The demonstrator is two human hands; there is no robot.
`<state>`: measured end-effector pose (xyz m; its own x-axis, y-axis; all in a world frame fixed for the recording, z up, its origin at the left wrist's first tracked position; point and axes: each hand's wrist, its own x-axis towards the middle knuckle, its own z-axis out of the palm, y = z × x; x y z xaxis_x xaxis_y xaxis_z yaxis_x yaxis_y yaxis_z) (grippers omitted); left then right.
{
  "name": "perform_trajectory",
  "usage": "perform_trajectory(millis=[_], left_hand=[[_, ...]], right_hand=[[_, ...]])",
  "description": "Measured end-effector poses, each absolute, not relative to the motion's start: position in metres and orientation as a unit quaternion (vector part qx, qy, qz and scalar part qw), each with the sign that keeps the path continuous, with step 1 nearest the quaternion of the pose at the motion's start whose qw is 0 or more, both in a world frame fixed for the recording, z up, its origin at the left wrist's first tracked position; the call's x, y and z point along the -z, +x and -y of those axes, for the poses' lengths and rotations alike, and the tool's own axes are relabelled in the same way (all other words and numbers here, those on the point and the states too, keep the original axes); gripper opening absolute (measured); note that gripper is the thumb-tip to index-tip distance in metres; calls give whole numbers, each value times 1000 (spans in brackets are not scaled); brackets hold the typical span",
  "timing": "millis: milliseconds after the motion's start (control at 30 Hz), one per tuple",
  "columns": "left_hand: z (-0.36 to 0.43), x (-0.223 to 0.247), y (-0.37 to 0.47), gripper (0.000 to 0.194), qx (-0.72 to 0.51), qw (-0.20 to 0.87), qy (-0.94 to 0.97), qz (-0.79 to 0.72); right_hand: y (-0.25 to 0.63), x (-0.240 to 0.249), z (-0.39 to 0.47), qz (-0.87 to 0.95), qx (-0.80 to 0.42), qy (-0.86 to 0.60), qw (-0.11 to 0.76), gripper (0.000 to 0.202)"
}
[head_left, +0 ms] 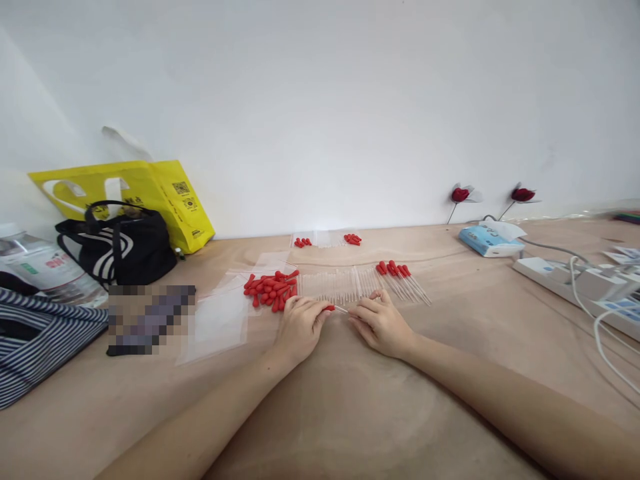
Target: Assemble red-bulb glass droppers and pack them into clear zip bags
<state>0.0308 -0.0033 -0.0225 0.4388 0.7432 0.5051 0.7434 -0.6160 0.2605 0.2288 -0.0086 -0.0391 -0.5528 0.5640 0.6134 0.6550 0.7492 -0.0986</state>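
Observation:
My left hand [303, 325] pinches a red rubber bulb [329, 308] at the middle of the table. From the right, my right hand [380, 325] has its fingers closed on a thin clear glass tube [342, 310], whose left end is at the bulb. How far the tube sits inside the bulb cannot be made out. Just behind my left hand lies a pile of red bulbs [270, 288]. A row of clear tubes [330, 285] lies behind both hands. Right of it are several tubes with red bulbs on their ends [400, 273].
Clear plastic bags [220, 320] lie left of the pile. Smaller bulb groups [353, 239] lie near the wall. Yellow [190, 207] and black bags [145, 247] stand at left. A tissue pack [490, 240], power strips [550, 277] and cables are at right.

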Motion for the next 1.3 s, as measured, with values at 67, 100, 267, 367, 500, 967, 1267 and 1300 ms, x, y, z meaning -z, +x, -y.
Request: perform_trajectory(millis=[67,100,267,367,500,967,1267,1300], left_hand=[[4,21,31,19,303,-1,-845,441],[4,21,31,19,304,-1,-845,441],[8,19,30,19,300,0,-854,425],[10,19,30,19,291,5,-863,412],[11,20,31,18,289,14,-870,399],[13,17,32,18,265,28,-896,356],[14,18,33,18,263,37,-899,347],[14,17,33,18,264,38,-899,348]], right_hand=[[227,38,10,881,70,-338,324,18],[227,38,10,882,70,-334,326,18],[229,34,9,887,86,-323,319,21],[231,34,8,890,100,-315,313,22],[232,35,7,889,107,-316,315,22],[229,31,7,893,117,-296,318,24],[229,33,5,898,99,-287,319,24],[229,34,5,898,94,-291,316,24]])
